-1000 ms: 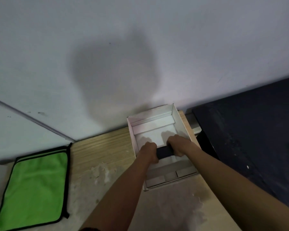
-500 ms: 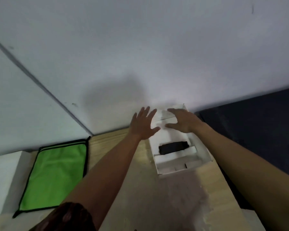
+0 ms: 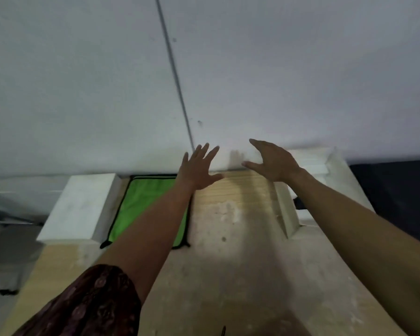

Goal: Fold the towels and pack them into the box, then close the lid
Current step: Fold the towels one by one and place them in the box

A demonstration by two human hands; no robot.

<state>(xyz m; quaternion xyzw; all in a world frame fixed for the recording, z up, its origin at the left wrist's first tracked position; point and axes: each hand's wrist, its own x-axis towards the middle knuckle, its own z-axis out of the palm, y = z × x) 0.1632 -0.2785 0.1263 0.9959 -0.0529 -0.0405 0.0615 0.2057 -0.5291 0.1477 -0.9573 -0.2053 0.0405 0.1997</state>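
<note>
Left hand (image 3: pixel 198 169): raised above the wooden table (image 3: pixel 228 275), fingers spread wide, palm down, grasping nothing; forearm stretched across the right edge of the green towel.
Right hand (image 3: pixel 274 163): raised just right of the left hand, fingers extended and loosely parted, thumb pointing left, empty; set in front of the far wall, near the far left corner of the box.
Gap between hands: small, thumbs pointing toward each other, not touching.
Green towel (image 3: pixel 146 204): flat and unfolded on the table's far left part, black trim along its edges, right side partly covered by the left forearm; just right of the white block.
Box (image 3: pixel 286 214): white, open, at the far right of the table, near the wall; left wall visible, interior largely hidden by the right forearm.
Dark item in the box (image 3: pixel 300 204): only a small dark sliver visible beside the right forearm; cannot tell what.
White block (image 3: pixel 80 204): rectangular, at the table's far left edge, touching or just beside the towel's left border.
Sleeve (image 3: pixel 92 306): dark, patterned, on the left upper arm at the near left.
Wall (image 3: pixel 83 81): pale, plain, with a thin dark line (image 3: pixel 175 73) running down toward the hands.
Dark surface (image 3: pixel 393 190): far right, beyond the box.
</note>
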